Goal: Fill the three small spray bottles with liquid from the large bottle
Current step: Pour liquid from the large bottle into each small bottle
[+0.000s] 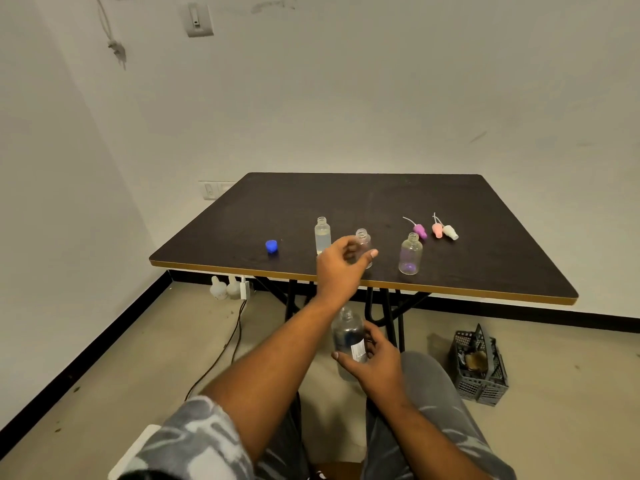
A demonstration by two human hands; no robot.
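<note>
Three small clear bottles stand uncapped near the front edge of the dark table [363,199]. The left small bottle [322,235] holds clear liquid. My left hand [341,268] curls its fingers around the middle small bottle [363,239]. The right small bottle [410,253] stands apart and looks empty. My right hand [372,358] grips the large clear bottle [347,336] below the table edge, upright and uncapped. Three spray heads lie at the back right: purple [420,231], pink [437,230] and white [450,232].
A blue cap [271,246] lies on the table to the left of the bottles. A grey plastic basket [479,365] stands on the floor at the right. Cables and white plugs [228,289] sit under the table's left side. My knees are below the table.
</note>
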